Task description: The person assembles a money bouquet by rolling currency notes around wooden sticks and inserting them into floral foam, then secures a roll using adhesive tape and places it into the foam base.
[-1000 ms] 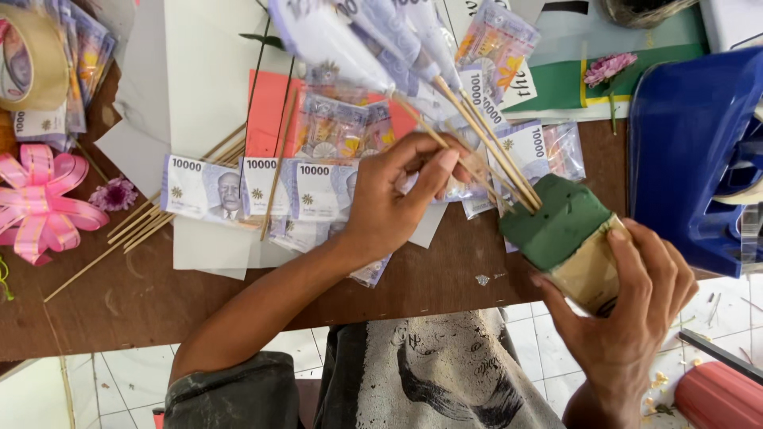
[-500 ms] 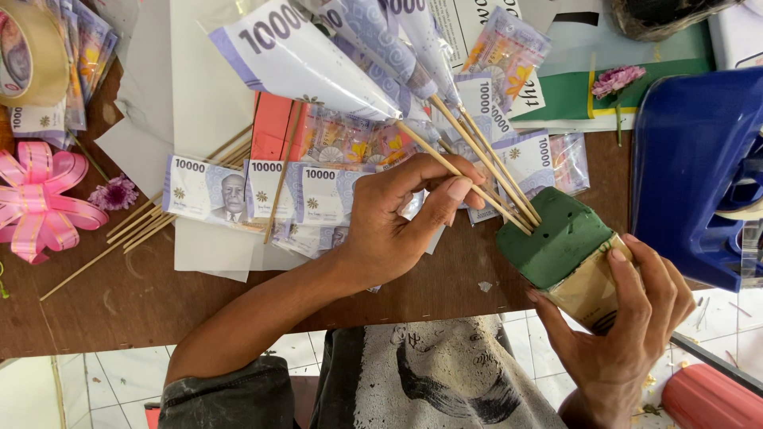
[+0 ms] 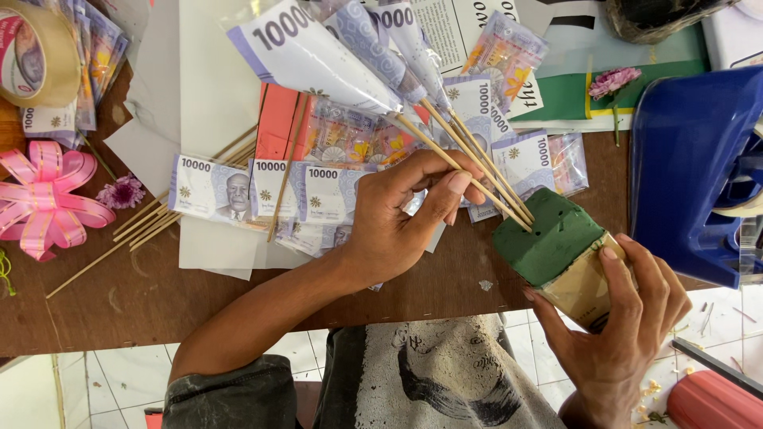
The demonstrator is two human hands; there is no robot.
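Observation:
My right hand (image 3: 628, 334) grips a green foam block (image 3: 548, 234) set in a brown paper wrap (image 3: 584, 286), held just off the table's front edge. Several thin wooden skewers (image 3: 485, 179) stick out of the block's top, each carrying a banknote rolled into a cone (image 3: 310, 59). My left hand (image 3: 397, 218) pinches one of these skewers between thumb and fingers, a short way up from the foam. The cones fan out up and to the left over the table.
Flat banknotes (image 3: 211, 191) and loose skewers (image 3: 143, 222) lie on white paper on the brown table (image 3: 119, 310). A pink ribbon bow (image 3: 44, 199) and a tape roll (image 3: 36, 52) are at the left. A blue plastic container (image 3: 691, 167) stands at the right.
My left hand has slid its grip along the skewer. The cones have swung further left and up, and the foam block has shifted slightly in my right hand.

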